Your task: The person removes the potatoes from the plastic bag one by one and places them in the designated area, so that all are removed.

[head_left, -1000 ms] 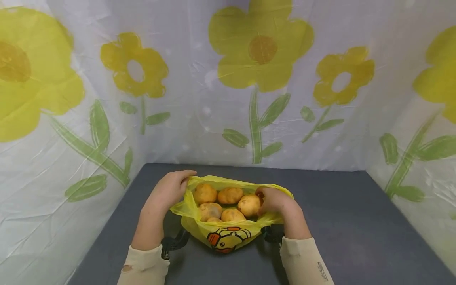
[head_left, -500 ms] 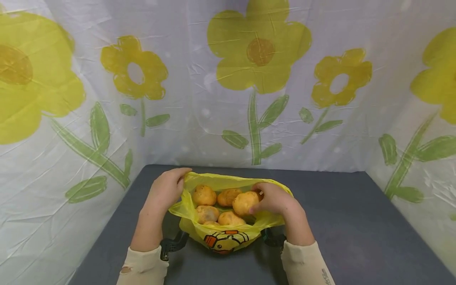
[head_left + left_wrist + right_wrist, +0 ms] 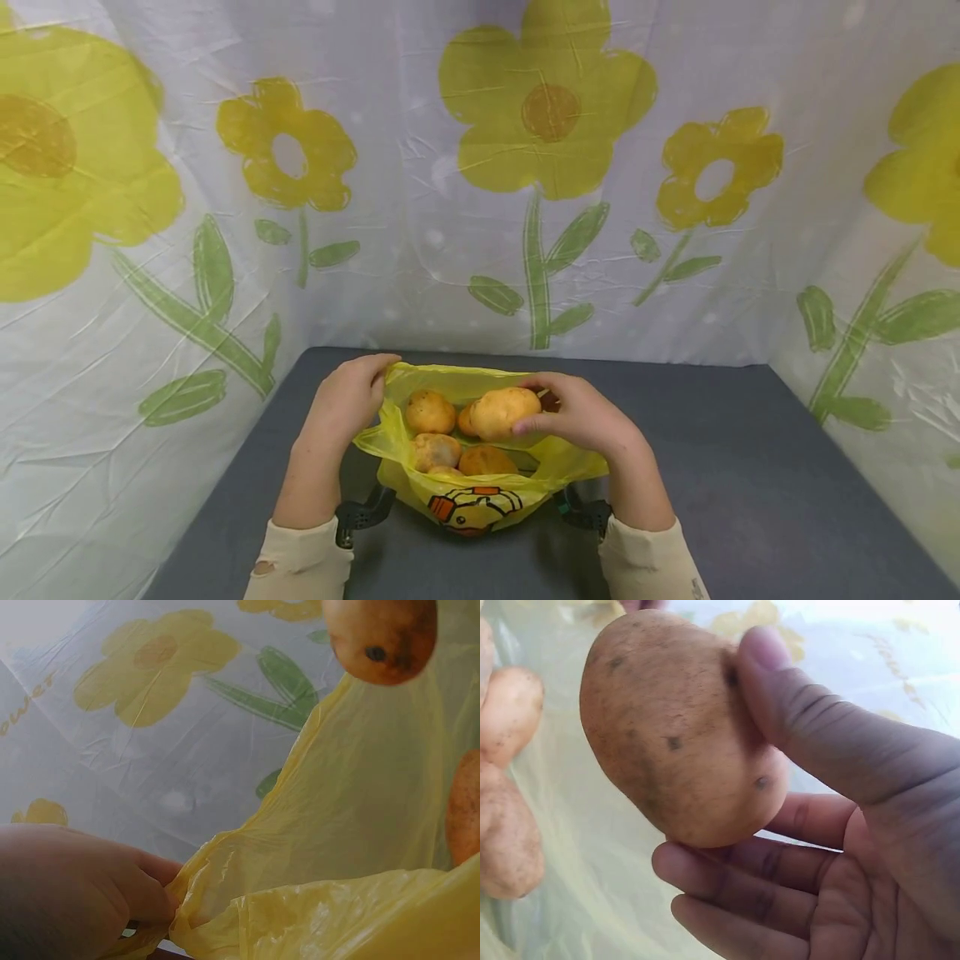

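Note:
A yellow plastic bag point(image 3: 427, 487) with a printed duck stands wide at the mouth on the dark table. Several potatoes point(image 3: 431, 412) lie inside it. My left hand point(image 3: 347, 400) pinches the bag's left rim; the left wrist view shows the gathered plastic at the fingertips. In my right hand point(image 3: 581, 410) is one potato point(image 3: 675, 735), gripped between thumb and fingers and raised over the bag's opening. It partly covers another potato behind it in the head view.
The dark table point(image 3: 750, 500) extends to both sides of the bag. White cloth point(image 3: 397, 275) printed with yellow flowers hangs behind and at both sides. A black wrist mount point(image 3: 367, 510) sits under each wrist.
My right hand has lifted the potato up from among the others and moved it a little to the left. The left hand stays at the rim, almost unmoved.

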### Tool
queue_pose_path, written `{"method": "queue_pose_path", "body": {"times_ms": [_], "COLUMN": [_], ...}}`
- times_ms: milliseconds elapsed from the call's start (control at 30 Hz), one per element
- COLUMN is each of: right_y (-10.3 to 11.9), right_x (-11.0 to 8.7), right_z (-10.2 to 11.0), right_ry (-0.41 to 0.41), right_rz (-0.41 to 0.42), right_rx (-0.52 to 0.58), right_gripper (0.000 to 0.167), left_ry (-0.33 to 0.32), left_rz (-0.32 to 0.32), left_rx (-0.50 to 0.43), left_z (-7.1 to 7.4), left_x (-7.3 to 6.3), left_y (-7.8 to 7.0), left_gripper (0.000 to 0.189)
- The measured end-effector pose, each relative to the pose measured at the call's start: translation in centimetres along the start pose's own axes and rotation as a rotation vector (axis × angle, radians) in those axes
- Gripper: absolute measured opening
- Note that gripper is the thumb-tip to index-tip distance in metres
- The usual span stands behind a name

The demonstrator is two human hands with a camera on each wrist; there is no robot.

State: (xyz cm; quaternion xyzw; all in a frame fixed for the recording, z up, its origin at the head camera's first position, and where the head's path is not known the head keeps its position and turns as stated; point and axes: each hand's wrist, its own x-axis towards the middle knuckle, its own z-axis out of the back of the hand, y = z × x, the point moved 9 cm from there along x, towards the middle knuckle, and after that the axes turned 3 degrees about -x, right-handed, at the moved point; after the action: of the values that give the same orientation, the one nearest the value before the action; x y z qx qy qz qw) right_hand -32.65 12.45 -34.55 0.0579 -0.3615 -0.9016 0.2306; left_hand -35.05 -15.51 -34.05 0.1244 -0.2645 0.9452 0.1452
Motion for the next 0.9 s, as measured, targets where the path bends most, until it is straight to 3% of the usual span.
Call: {"method": "queue_pose_path", "body": {"times_ms": [167, 567, 900], "right_y": [0.4, 0.6, -0.1], "right_x": [-0.5, -1.6, -3.1], "right_z": [0.8, 2.0, 5.1], "right_ry": [-0.027, -0.076, -0.238], "right_rz": [0.038, 0.046, 0.085], "right_rx": [-0.003, 0.068, 0.092], "right_gripper": [0.064, 0.070, 0.066], "left_ry": [-0.004, -0.001, -0.029], "left_rz": [-0.008, 0.004, 0.038], "left_rx": [0.003, 0.002, -0.011], "left_z": [0.1, 0.1, 0.6], "left_x": [0.2, -0.1, -0.3], "left_y": [0.1, 0.3, 0.6], "left_gripper": [0.036, 0.036, 0.037]}}
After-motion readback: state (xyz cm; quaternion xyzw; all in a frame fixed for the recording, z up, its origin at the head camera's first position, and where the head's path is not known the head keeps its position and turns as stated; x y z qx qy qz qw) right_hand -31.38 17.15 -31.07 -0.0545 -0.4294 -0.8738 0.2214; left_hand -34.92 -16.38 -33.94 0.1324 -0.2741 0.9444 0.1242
